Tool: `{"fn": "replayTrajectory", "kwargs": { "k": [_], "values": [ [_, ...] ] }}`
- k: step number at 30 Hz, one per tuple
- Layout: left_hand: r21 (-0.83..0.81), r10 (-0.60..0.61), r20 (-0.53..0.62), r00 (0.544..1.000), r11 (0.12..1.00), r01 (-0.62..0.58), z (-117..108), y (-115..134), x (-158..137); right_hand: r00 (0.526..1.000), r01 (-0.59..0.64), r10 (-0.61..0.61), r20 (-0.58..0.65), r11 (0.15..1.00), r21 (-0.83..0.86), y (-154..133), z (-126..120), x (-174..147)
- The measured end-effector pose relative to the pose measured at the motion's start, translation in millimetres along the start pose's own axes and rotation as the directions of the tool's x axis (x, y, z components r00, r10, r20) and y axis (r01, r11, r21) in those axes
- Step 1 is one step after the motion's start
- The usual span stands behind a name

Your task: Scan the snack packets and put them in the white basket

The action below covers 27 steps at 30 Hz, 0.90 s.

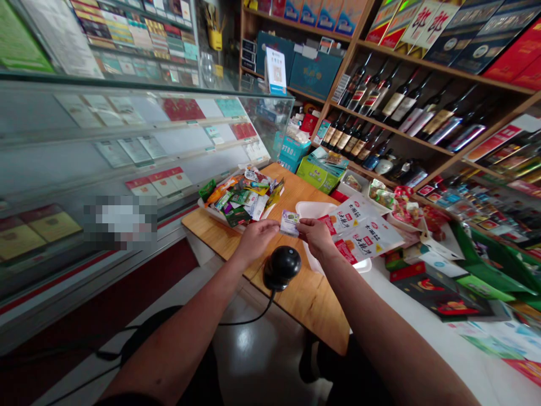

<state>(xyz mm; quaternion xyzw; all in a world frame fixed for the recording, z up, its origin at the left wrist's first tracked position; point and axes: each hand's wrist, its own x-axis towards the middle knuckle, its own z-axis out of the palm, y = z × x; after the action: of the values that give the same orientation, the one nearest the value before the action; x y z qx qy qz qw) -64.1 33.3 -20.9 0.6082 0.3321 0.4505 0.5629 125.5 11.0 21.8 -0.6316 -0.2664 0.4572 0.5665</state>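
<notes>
Between my two hands, above the wooden table [313,299], is a small pale snack packet [289,223] with purple and green print. My left hand [261,235] pinches its left edge, and my right hand [315,234] grips its right edge. Just below stands a round black scanner [284,266] with a cable. To the left, a white tray [220,216] is heaped with colourful snack packets [245,194]. At the right, large white-and-red snack bags [363,225] lie over a white plastic tray [310,210], partly behind my right forearm.
A glass display counter [127,129] with cigarette packs runs along the left. Shelves of wine bottles [401,101] rise at the back right. A green box [320,173] stands behind the table; more packaged goods [439,287] lie at the right.
</notes>
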Motion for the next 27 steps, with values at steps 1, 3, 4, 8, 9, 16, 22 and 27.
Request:
{"fn": "replayTrajectory", "kwargs": {
  "k": [1,3,4,8,9,16,22,27],
  "values": [
    [0.014,0.003,0.01,1.0,1.0,-0.003,1,-1,0,1.0,-0.004,0.004,0.003,1.0,-0.006,2,-2,0],
    [0.03,0.003,0.028,1.0,1.0,-0.004,3,-3,1,1.0,-0.006,0.006,0.006,1.0,-0.017,6,-5,1],
    [0.037,-0.001,0.032,0.999,0.999,0.0,3,-5,1,1.0,-0.006,0.006,0.002,1.0,-0.018,8,-7,2],
    [0.076,-0.018,0.028,0.999,0.997,0.015,6,-5,0,1.0,0.017,-0.016,0.016,0.999,-0.043,20,-16,7],
    [0.093,-0.017,0.029,0.999,0.996,0.014,6,-4,0,0.999,0.035,-0.034,0.018,0.997,-0.067,24,-18,8],
    [0.16,-0.026,0.044,0.999,0.987,0.018,9,0,-1,0.999,0.034,-0.037,-0.037,0.998,-0.057,31,-22,10],
    [0.152,-0.038,0.052,0.998,0.988,0.029,12,-2,0,0.999,0.003,-0.002,-0.037,1.0,0.02,29,-18,6],
    [0.174,-0.005,0.044,0.999,0.985,-0.002,13,-2,0,0.996,0.06,-0.066,-0.063,0.994,-0.086,35,-27,13]
  ]
}}
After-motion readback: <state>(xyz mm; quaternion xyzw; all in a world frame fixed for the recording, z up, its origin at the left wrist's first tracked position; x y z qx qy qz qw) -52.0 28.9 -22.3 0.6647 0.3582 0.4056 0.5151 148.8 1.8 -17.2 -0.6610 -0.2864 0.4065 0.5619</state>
